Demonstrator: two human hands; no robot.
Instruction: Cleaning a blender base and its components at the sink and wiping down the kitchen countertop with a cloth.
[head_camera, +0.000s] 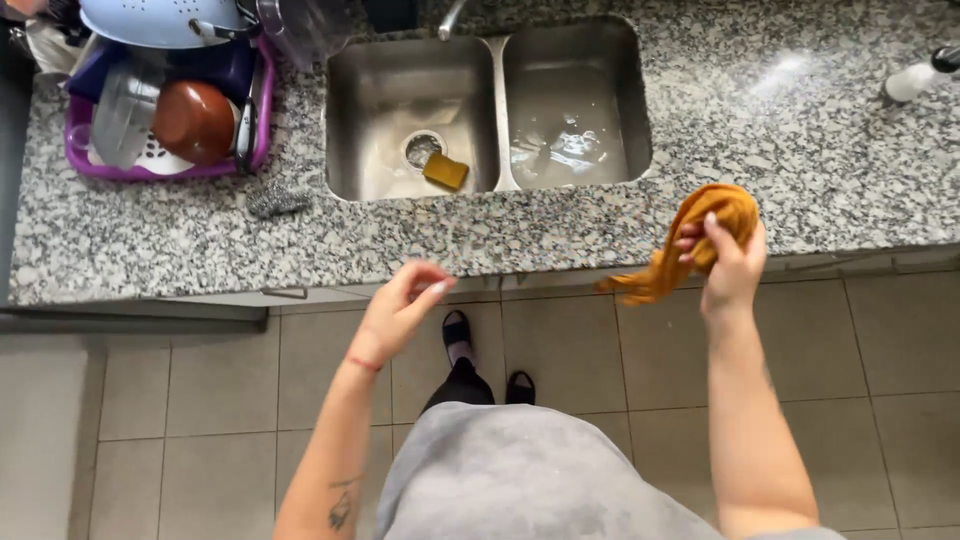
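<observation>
Gripping a bunched orange cloth in clenched right hand fingers, left hand loosely apart; its dangling end could drip onto the floor tiles.

At right of centre, the right hand grips a soft, matt orange cloth. The speckled granite countertop looks polished; the steel double sink at upper centre is brushed and wet. The purple dish rack at upper left is glossy plastic.

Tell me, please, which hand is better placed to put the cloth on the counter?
The right hand: it already grips the orange cloth at the edge of the counter. The left hand is open, holds nothing, and sits further from the cloth.
</observation>
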